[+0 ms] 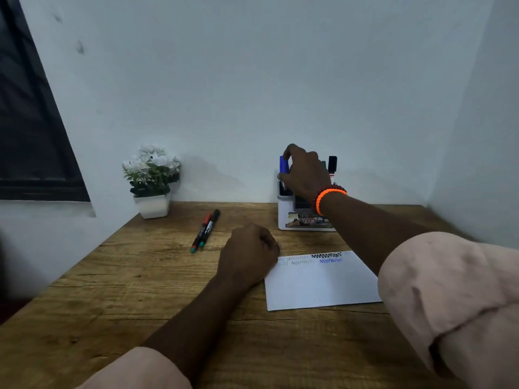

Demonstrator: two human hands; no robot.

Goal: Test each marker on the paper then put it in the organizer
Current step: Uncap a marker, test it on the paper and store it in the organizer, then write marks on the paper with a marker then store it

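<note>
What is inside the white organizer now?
In the organizer, the right hand grips a blue marker standing at the left side. A black-capped marker stands at the right. The hand and wrist cover the middle.

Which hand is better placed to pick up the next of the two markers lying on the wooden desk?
Probably left. The left hand rests near the two markers, holding nothing visible. The right hand is occupied, gripping the blue marker at the white organizer.
</note>
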